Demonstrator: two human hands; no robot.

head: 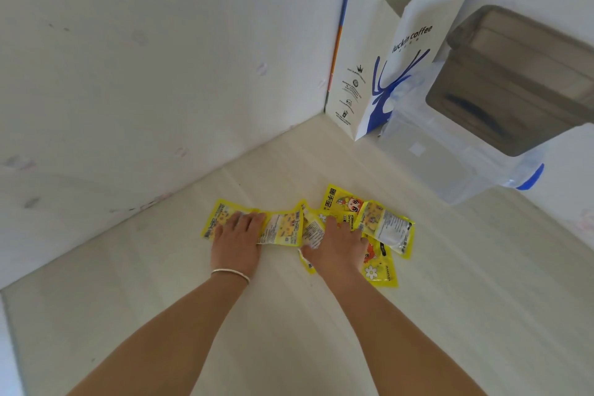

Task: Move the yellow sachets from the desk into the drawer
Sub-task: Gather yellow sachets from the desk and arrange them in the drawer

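Several yellow sachets (385, 228) lie spread in a loose row on the pale wooden desk (225, 315), some overlapping. My left hand (236, 239), with a silver bangle on the wrist, rests flat on the leftmost sachets (283, 228), fingers straight. My right hand (339, 246) lies palm down on the middle of the pile, fingers spread over the sachets beneath it. A sachet with a cartoon face (340, 202) shows beyond the right hand. No drawer is in view.
A white and blue paper coffee bag (379, 51) stands in the corner against the white wall. Beside it sits a clear plastic box with a blue clip (456, 157), and a grey container (514, 80) rests on top.
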